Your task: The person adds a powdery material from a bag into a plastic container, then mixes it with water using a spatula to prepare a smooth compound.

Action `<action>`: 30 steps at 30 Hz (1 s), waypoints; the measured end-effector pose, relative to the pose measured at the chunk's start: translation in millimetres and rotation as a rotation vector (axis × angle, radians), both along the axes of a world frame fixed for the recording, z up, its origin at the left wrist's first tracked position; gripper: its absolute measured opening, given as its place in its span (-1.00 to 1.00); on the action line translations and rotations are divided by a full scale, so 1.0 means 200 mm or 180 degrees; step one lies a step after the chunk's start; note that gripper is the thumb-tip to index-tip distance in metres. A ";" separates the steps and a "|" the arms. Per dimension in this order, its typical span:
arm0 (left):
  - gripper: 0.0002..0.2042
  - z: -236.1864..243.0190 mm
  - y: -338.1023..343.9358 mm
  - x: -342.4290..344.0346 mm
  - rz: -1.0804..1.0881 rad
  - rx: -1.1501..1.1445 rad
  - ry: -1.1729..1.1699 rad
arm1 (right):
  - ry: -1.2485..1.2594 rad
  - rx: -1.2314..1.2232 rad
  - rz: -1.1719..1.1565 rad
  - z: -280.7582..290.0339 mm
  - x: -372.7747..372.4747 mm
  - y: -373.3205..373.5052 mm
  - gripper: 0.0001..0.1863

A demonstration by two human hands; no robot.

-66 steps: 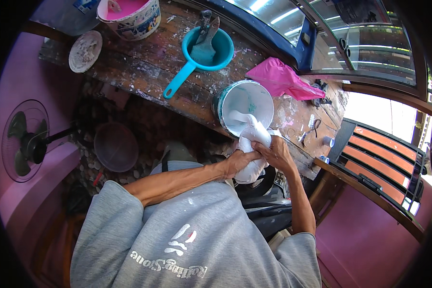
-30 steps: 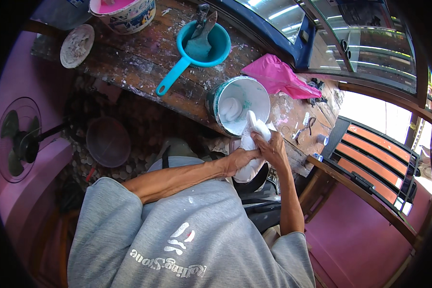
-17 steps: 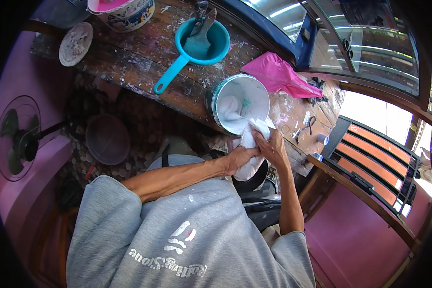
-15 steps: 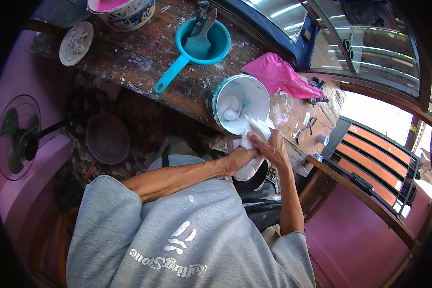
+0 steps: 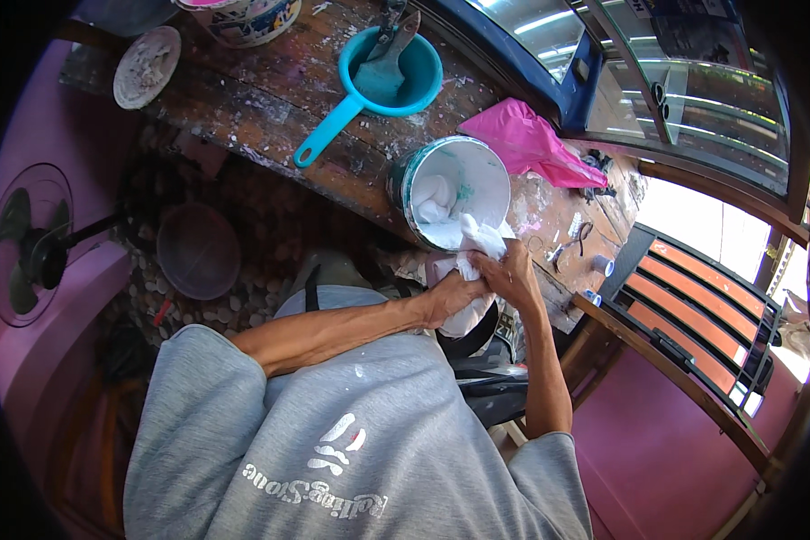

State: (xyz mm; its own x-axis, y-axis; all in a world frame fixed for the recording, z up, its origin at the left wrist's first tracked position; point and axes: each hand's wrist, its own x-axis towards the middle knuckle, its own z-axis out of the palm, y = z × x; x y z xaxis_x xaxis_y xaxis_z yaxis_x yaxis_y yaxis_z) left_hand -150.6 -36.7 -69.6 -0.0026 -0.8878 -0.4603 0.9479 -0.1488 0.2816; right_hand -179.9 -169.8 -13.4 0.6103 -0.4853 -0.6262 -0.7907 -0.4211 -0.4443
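A crumpled white plastic bag (image 5: 484, 238) is gathered between my hands at the near rim of a bucket (image 5: 488, 171). My left hand (image 5: 454, 299) is closed round the bag's neck, and a pale, full-looking part bulges below it. My right hand (image 5: 511, 275) pinches the upper folds with its fingers bent; its fingertips are partly hidden. Inside the bucket, which is white within and smeared green outside, lies a smooth mound of white paste (image 5: 434, 200). The bag's top edge overlaps the bucket's opening.
Beyond the bucket, a turquoise dipper (image 5: 340, 121) holds a broad scraper (image 5: 385, 74). A pink plastic bag (image 5: 524, 139) lies right of it. On the paint-stained wooden table (image 5: 252, 117) are a crusted lid (image 5: 148, 67) and another bucket (image 5: 247, 27). A fan (image 5: 40, 252) stands left.
The upper folds of the bag have shifted and bunched closer together under my right hand. My left hand keeps its grip. The whole view has tilted slightly.
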 end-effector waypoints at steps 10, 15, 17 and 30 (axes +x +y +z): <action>-0.74 0.01 0.02 0.03 -0.0063 0.0167 -0.0290 | -0.0444 -0.0216 0.0394 0.01 0.04 0.04 -0.68; -0.71 -0.02 0.03 0.05 -0.0198 0.0034 0.0101 | -0.0639 -0.0279 0.0387 0.03 0.07 0.06 -0.66; -0.71 0.01 0.03 0.07 -0.0110 0.0102 0.0337 | -0.0023 -0.0132 0.0474 0.08 0.11 0.07 -0.64; -0.70 -0.02 0.02 0.06 -0.0150 -0.0019 0.0386 | 0.0188 0.0707 -0.0292 0.08 0.06 0.01 -0.54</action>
